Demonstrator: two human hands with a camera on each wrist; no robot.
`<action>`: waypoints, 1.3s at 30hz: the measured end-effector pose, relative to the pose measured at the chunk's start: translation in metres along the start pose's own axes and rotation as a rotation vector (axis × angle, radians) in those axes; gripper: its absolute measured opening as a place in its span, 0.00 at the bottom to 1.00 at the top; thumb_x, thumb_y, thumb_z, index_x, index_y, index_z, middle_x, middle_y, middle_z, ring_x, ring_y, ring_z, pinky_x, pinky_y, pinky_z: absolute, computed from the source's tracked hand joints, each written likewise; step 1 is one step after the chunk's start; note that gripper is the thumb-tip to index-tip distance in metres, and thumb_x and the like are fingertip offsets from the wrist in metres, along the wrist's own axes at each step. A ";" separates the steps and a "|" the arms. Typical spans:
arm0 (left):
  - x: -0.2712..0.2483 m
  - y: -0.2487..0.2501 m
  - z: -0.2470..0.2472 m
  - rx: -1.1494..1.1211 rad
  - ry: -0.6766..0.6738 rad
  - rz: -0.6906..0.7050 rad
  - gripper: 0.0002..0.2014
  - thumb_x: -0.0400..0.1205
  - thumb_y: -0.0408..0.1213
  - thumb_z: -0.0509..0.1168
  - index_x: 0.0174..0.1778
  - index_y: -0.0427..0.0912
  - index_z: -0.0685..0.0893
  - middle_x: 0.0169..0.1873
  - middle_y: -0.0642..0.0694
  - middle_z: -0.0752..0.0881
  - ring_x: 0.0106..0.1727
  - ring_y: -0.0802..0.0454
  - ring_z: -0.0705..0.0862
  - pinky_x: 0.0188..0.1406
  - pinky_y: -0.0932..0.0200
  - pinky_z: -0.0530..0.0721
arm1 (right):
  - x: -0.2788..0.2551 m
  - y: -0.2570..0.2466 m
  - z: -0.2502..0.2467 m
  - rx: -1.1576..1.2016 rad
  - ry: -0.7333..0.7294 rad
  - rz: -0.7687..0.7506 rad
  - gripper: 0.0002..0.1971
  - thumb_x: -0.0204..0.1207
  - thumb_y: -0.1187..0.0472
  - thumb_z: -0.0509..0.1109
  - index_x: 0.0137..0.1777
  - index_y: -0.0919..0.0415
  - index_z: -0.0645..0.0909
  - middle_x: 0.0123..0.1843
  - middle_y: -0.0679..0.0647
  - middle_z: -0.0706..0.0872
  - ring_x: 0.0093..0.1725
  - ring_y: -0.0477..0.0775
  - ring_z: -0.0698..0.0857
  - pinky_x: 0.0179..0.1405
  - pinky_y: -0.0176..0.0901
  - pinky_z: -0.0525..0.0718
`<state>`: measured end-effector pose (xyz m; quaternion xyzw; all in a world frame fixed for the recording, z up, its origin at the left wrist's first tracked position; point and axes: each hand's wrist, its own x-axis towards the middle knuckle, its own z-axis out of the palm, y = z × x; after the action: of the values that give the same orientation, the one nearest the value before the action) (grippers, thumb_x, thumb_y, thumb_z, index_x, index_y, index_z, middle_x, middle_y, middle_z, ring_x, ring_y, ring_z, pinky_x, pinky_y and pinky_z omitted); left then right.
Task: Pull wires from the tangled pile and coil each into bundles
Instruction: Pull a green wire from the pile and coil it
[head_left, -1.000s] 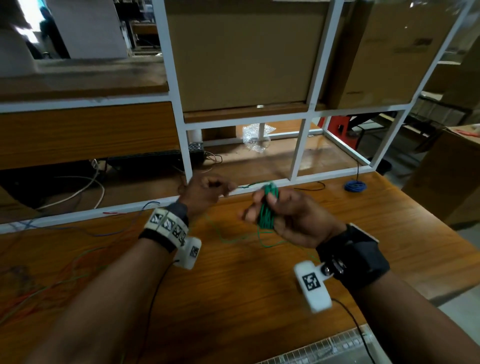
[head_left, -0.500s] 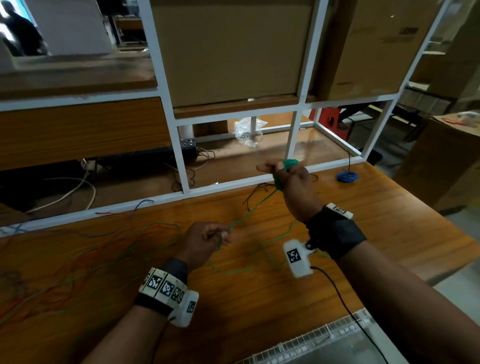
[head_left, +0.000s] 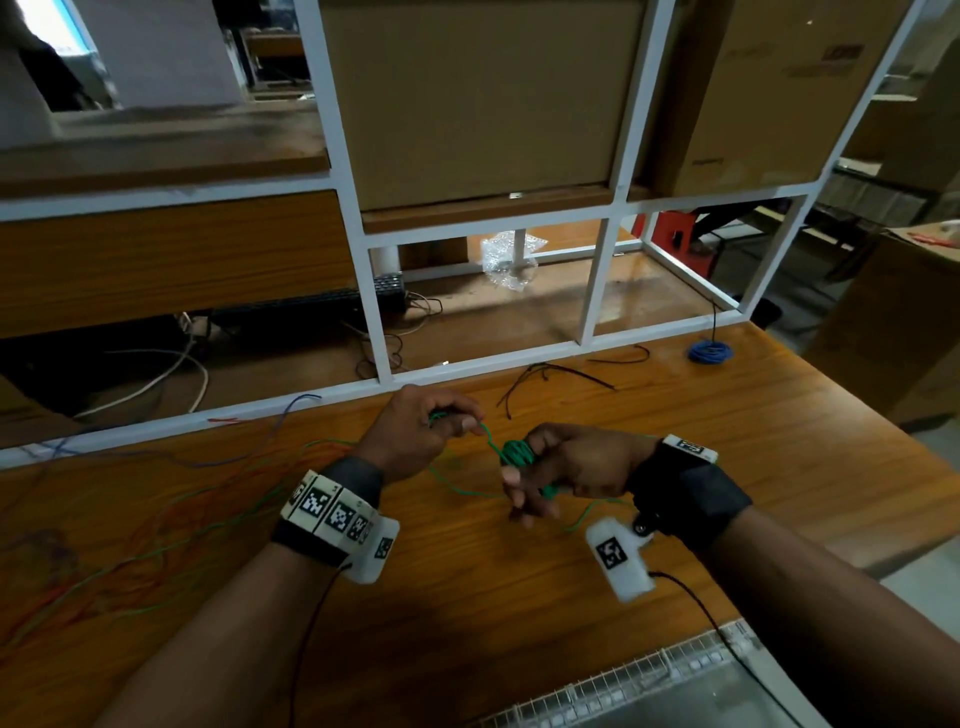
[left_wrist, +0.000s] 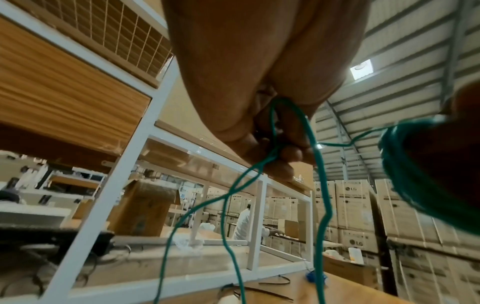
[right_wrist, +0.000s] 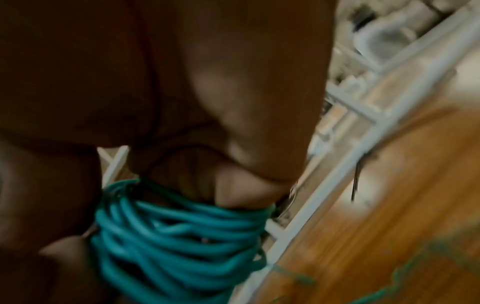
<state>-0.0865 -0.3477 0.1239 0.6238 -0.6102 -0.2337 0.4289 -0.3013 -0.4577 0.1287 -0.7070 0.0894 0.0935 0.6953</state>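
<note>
Both forearms reach forward over the brown wooden table (head_left: 519, 597), the left hand (head_left: 415, 439) raised just left of the right hand (head_left: 566, 470), knuckles up. The right wrist view is blurred, and the far ends of the thin green wire (head_left: 488, 441) are lost among loose coloured strands (head_left: 156, 530) at the table's left. The left hand's curled fingers pinch the wire, while the right hand's fingers carry a wound green coil (head_left: 517, 452) (right_wrist: 179, 232) around them, above the table.
</note>
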 end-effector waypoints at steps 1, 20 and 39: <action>0.001 0.001 0.002 -0.068 -0.010 -0.012 0.08 0.81 0.27 0.72 0.52 0.40 0.92 0.46 0.48 0.93 0.51 0.57 0.91 0.52 0.63 0.88 | -0.001 -0.003 0.002 0.169 -0.034 -0.070 0.20 0.87 0.60 0.68 0.49 0.83 0.81 0.33 0.52 0.90 0.45 0.54 0.91 0.62 0.52 0.83; -0.025 -0.048 0.021 -0.143 0.190 -0.303 0.17 0.81 0.21 0.68 0.46 0.52 0.88 0.44 0.46 0.92 0.49 0.44 0.92 0.47 0.54 0.91 | -0.017 -0.001 -0.085 -0.877 1.150 -0.064 0.12 0.90 0.55 0.61 0.64 0.58 0.84 0.64 0.58 0.87 0.70 0.59 0.85 0.63 0.47 0.84; -0.005 -0.097 -0.024 0.392 0.299 -0.440 0.13 0.80 0.30 0.70 0.56 0.50 0.89 0.59 0.42 0.89 0.57 0.43 0.87 0.59 0.46 0.87 | -0.046 0.041 -0.083 -0.910 0.762 0.454 0.14 0.88 0.53 0.69 0.39 0.52 0.82 0.42 0.53 0.92 0.42 0.51 0.90 0.41 0.44 0.87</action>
<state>-0.0130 -0.3481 0.0559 0.8388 -0.4244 -0.1049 0.3247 -0.3553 -0.5419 0.1017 -0.8788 0.4297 0.0092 0.2075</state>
